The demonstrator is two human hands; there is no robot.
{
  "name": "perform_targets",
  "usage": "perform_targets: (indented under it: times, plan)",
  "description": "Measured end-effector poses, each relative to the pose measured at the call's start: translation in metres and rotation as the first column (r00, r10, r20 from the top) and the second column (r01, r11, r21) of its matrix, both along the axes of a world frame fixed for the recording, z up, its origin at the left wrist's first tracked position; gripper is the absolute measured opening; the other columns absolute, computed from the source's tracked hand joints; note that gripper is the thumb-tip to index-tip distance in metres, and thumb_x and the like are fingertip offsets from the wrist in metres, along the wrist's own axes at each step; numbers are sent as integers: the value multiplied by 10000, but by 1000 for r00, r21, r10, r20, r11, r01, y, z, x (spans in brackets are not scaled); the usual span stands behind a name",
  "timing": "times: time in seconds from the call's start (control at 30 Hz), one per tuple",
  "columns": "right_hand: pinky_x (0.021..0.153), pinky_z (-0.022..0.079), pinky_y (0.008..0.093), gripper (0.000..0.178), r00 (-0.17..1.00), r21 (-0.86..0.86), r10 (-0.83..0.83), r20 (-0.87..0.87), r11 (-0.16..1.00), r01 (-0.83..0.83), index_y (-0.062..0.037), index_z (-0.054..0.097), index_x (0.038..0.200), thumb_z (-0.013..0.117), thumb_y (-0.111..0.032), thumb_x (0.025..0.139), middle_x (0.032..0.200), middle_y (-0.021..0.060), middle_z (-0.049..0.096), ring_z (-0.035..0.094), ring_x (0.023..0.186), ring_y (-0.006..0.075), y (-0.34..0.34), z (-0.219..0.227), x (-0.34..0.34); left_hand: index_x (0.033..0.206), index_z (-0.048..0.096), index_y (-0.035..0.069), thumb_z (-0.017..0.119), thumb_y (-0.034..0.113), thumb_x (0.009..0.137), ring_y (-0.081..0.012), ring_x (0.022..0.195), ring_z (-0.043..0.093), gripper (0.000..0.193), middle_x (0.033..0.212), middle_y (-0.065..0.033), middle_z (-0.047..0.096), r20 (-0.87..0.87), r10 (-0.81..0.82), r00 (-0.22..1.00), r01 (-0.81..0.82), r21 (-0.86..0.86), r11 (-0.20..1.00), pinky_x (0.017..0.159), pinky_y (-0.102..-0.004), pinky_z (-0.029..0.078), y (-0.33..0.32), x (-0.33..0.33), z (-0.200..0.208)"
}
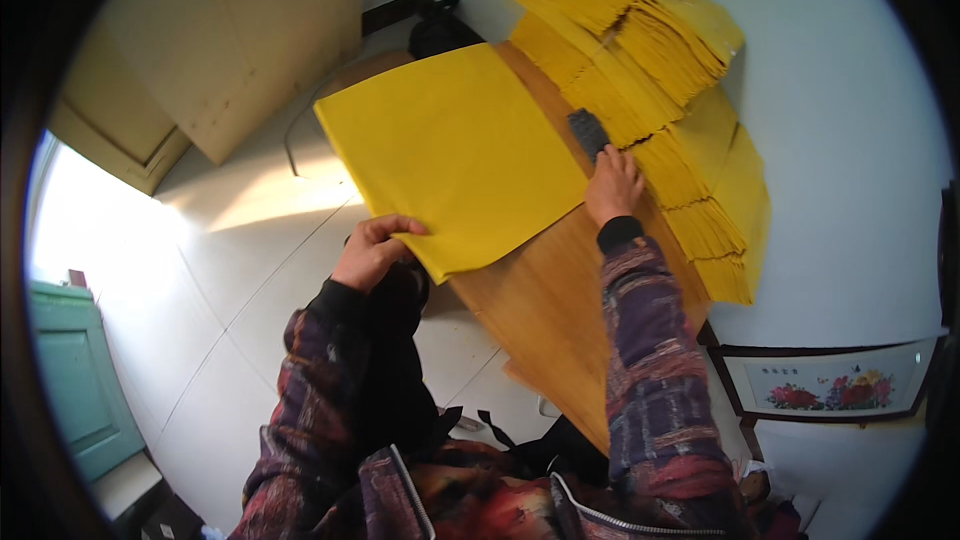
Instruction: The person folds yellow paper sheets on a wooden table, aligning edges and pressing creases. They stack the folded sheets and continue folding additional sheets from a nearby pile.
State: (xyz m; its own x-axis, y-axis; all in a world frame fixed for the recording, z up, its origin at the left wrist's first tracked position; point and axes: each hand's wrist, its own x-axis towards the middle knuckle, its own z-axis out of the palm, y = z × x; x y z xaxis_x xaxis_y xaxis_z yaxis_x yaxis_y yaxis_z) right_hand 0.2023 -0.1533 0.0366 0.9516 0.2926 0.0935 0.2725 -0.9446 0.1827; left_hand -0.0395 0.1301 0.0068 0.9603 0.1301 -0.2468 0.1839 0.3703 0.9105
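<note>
A large, flat yellow sheet (455,150) lies over the wooden table (545,295), its left part reaching past the table's edge. Its left side looks doubled, as if folded or layered; whether it is paper or cloth I cannot tell. My left hand (375,248) pinches the near left corner, thumb on top and the other fingers partly hidden beneath. To the right of the sheet, my right hand (613,185) is closed with its fingertips at the near end of a small dark grey block (588,134), which looks fuzzy. The hand's heel is close to the sheet's right edge.
Several stacks of yellow sheets (690,155) lie overlapping along the table's far right side, against the white wall (830,170). A framed flower picture (830,380) is at right. Pale wooden panels (240,30) stand at upper left, a green cabinet door (85,370) at lower left.
</note>
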Motion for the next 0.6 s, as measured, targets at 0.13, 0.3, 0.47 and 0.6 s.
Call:
perform_targets:
  times: [0.13, 0.3, 0.47, 0.6]
  plan:
    - [1010, 333, 502, 288, 991, 113, 133, -6, 985, -132, -78, 594, 1154, 486, -132, 892, 1351, 111, 452, 399, 1243, 342, -15, 11, 18, 962, 652, -16, 528, 0, 764, -105, 676, 551, 235, 754, -32, 609, 4, -22, 1000, 22, 6, 1000, 650, -215, 444, 2, 3, -3]
    - [698, 495, 393, 149, 959, 587, 235, 160, 758, -284, -15, 627, 880, 550, -140, 858, 865, 166, 642, 627, 779, 316, -17, 38, -24, 1009, 642, -1, 589, 60, 815, -85, 671, 551, 210, 787, -10, 611, 33, -50, 998, 52, -62, 997, 661, -203, 457, 3, 3, -4]
    - [621, 441, 256, 159, 837, 906, 537, -100, 396, -146, -21, 564, 803, 651, -137, 869, 691, 27, 537, 498, 667, 95, 33, 42, -143, 1010, 645, 2, 606, 75, 820, -70, 672, 548, 207, 819, -8, 620, 32, -49, 998, 52, -99, 994, 668, -200, 472, 2, 4, -7]
    - [703, 480, 284, 135, 770, 872, 622, -142, 447, -200, -7, 631, 939, 649, -105, 848, 883, 72, 623, 589, 847, 189, 66, 61, -166, 1000, 650, 3, 609, 76, 815, -71, 664, 551, 202, 808, -5, 623, 32, -26, 999, 29, -83, 996, 661, -206, 473, 0, 6, -10]
